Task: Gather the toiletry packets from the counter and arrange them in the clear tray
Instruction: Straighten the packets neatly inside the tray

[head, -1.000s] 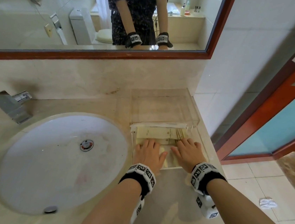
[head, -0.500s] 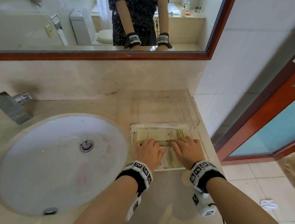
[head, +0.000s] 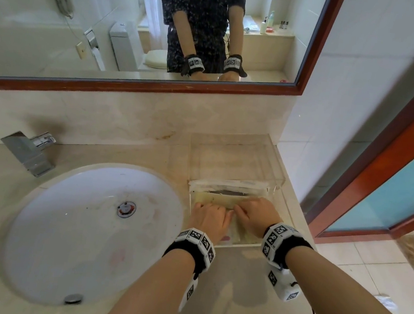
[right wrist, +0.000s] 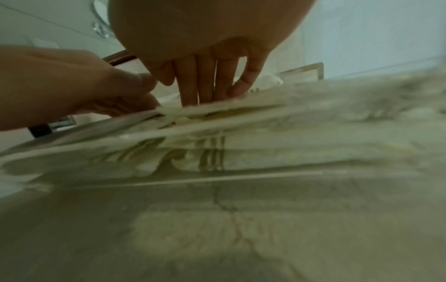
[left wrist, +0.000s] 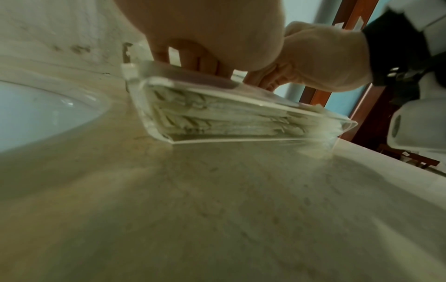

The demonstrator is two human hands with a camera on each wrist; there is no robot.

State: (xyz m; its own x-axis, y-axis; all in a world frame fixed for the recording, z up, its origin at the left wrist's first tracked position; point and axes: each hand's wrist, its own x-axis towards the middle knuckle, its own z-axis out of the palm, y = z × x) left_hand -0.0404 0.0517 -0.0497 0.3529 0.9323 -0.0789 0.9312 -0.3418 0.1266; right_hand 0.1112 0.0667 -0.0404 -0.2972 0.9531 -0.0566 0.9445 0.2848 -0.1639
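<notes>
We see both hands inside the near end of the clear tray (head: pixel 279 176), which sits on the beige stone surface (head: pixel 129 153) just to the right of the white oval sink basin (head: pixel 68 231) and close to the surface's right edge. The left hand (head: pixel 207 220) lies palm down on the cream toiletry packets (head: pixel 211 198) stacked in the tray, its fingers (left wrist: pixel 193 63) extended and pressing on the top of the stack; they grip nothing that we can make out. The right hand (head: pixel 255 214) lies beside it, touching or nearly touching it at the thumb side, with its fingers (right wrist: pixel 205 82) straight, held together and pointing down onto the upper edge of the packets. In the left wrist view the packets (left wrist: pixel 217 118) show through the transparent front wall of the tray (left wrist: pixel 347 126) as several flat layers lying one on another. In the right wrist view the same stack (right wrist: pixel 217 145) is blurred, and we cannot tell how many packets it holds. The far half of the tray shows only its transparent floor and walls. A chrome tap (head: pixel 31 152) stands behind the basin at the left, and a wood-framed mirror (head: pixel 157 88) hangs above the surface.
</notes>
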